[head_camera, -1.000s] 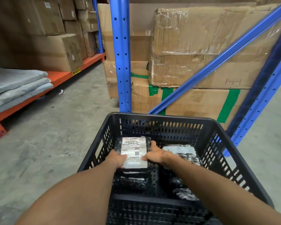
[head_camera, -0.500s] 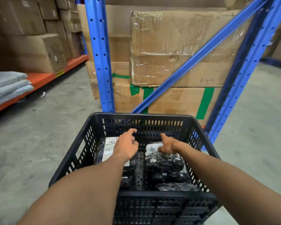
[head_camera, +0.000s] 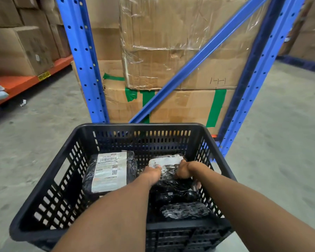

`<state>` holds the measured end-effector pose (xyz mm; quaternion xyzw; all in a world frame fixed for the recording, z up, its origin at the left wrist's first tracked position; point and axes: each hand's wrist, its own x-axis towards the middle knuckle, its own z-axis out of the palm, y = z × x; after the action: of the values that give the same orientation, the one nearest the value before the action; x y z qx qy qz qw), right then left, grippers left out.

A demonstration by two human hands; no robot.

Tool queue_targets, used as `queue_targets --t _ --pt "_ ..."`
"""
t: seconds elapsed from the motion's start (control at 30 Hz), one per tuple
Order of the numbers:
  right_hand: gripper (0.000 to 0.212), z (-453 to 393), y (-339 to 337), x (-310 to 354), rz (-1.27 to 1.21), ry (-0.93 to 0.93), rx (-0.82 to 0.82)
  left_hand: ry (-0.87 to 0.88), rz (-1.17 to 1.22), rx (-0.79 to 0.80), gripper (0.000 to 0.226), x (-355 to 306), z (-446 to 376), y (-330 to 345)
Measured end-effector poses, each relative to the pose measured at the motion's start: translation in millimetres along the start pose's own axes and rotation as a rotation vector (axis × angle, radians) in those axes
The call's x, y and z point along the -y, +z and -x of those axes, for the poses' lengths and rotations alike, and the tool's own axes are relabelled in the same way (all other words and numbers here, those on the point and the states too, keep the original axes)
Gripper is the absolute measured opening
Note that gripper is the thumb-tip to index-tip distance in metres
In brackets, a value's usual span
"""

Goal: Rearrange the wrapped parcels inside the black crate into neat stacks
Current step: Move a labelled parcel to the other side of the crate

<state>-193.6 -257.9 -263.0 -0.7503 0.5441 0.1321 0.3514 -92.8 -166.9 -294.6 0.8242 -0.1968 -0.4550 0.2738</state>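
A black slotted crate (head_camera: 49, 188) stands in front of me on the floor. On its left side lies a black wrapped parcel with a white shipping label (head_camera: 109, 171) facing up. On the right, a black parcel with a crumpled white label (head_camera: 166, 161) lies on top of a stack. My left hand (head_camera: 152, 174) grips its left edge and my right hand (head_camera: 185, 171) grips its right edge. Two more black parcels (head_camera: 185, 210) lie nearer to me under my right forearm.
A blue rack upright (head_camera: 82, 59) and a diagonal brace (head_camera: 198, 57) stand just behind the crate, with taped cardboard boxes (head_camera: 171, 51) behind them. An orange shelf (head_camera: 22, 82) with boxes runs along the left. Concrete floor (head_camera: 280, 142) lies on both sides.
Both hands let go of the labelled parcel, now lying on the left, and moved right onto the top parcel of the right stack. The camera view shifted right.
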Motion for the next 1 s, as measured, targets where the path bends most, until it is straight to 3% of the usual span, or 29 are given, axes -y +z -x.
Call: queue_targets --t 0.07,0.1,0.2,0.27,0.3,0.4,0.53,0.67,0.8,0.93,1.0 --pt "0.047 -4.8 9.5 -1.4 0.207 -0.099 0.037 -0.057 0.059 0.040 0.075 3.0 -1.7 6.3" --pt "0.046 -7.7 9.6 0.5 0.156 -0.051 -0.027 -0.080 0.087 0.051 0.075 4.7 -1.1 7.9" --pt "0.043 -9.9 -3.9 -7.6 -0.138 0.004 0.033 -0.087 0.076 0.028 0.067 7.1 -5.1 4.5" --pt "0.024 -5.3 -8.7 -9.0 -0.179 0.003 0.095 -0.090 0.070 0.043 0.057 7.3 -8.1 -2.9" --pt "0.011 -3.2 -10.6 -9.5 -0.165 0.051 0.149 -0.109 0.089 0.072 0.055 6.9 -7.2 -7.6" --pt "0.023 0.4 -17.8 -11.1 -0.194 0.092 0.244 -0.180 0.218 0.224 0.063 2.6 4.4 -23.5" --pt "0.017 17.6 -36.6 -15.6 -0.356 0.041 0.142 -0.202 0.390 0.415 0.082 -5.3 35.2 -32.5" --pt "0.037 38.0 -55.4 -15.2 -0.477 -0.163 -0.060 -0.213 0.536 0.446 0.105 -10.2 58.4 -37.7" --pt "0.067 60.6 -75.1 -6.7 -0.626 -0.468 -0.100 -0.107 0.825 0.412 0.121 -18.0 76.5 -49.4" --pt "0.080 88.1 -86.5 12.3 -0.488 -0.786 -0.089 0.054 1.166 0.395 0.132 -21.1 89.7 -78.8" --pt "0.078 96.3 -79.3 23.2 -0.285 -0.919 -0.155 0.138 1.267 0.427 0.123 -15.6 95.0 -94.7"
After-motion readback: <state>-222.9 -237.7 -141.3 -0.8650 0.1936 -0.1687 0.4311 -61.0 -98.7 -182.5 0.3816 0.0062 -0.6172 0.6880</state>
